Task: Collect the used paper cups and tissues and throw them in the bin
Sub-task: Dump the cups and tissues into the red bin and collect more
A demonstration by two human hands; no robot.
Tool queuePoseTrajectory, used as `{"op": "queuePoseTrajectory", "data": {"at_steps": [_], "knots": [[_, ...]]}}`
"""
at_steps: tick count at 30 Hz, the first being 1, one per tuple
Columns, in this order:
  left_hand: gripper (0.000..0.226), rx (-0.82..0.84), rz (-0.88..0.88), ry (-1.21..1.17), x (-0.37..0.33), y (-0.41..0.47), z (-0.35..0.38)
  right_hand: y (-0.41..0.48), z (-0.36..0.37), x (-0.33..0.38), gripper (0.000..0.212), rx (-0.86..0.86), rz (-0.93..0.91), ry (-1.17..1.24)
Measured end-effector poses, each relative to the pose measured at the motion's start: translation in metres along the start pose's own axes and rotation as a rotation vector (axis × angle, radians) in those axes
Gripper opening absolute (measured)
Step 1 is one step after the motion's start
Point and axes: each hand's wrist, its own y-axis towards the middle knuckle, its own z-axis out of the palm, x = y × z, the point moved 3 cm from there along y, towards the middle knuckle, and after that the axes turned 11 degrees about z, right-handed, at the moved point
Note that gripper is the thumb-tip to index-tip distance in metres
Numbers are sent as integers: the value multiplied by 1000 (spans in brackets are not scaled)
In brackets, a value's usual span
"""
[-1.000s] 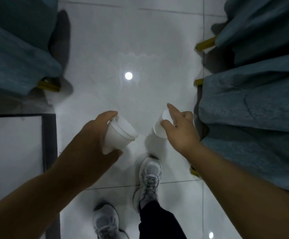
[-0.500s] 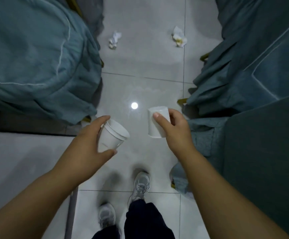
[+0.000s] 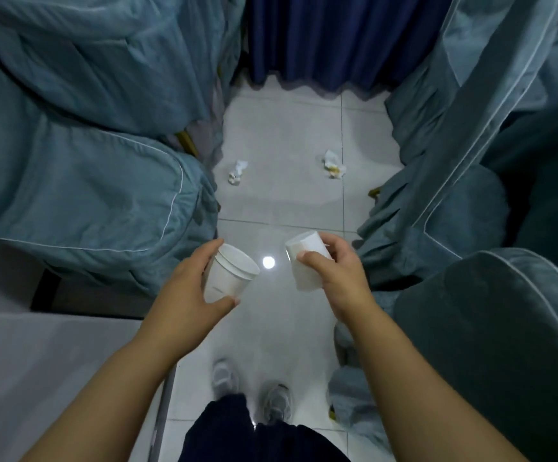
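Observation:
My left hand (image 3: 184,295) grips a white paper cup (image 3: 229,276), tilted with its open mouth up and to the right; it looks like two nested cups. My right hand (image 3: 334,278) holds another white paper cup (image 3: 306,261) by its side, tipped over with its base pointing up-left. Both are held above the tiled floor (image 3: 281,201). Farther ahead on the floor lie two crumpled tissues: a white one (image 3: 238,171) on the left and a yellow-stained one (image 3: 333,164) on the right. No bin is in view.
Chairs in teal covers (image 3: 80,181) (image 3: 471,145) line both sides of a narrow aisle. A dark blue curtain (image 3: 317,38) closes its far end. A white table edge (image 3: 37,361) is at lower left. My shoes (image 3: 271,401) stand on the tiles below.
The view has moved forward along the aisle and tipped up; the two tissues now lie nearer and the curtain has come into sight. Both hands still hold their cups.

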Motion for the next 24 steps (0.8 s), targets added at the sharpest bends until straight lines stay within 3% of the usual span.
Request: {"op": "queuePoseTrajectory", "data": {"at_steps": [12, 24], "knots": [[94, 66, 132, -62, -38, 113, -63, 29, 25, 133, 63, -8, -130, -177], [94, 181, 285, -53, -61, 220, -102, 79, 66, 220, 48, 99, -241, -302]]}}
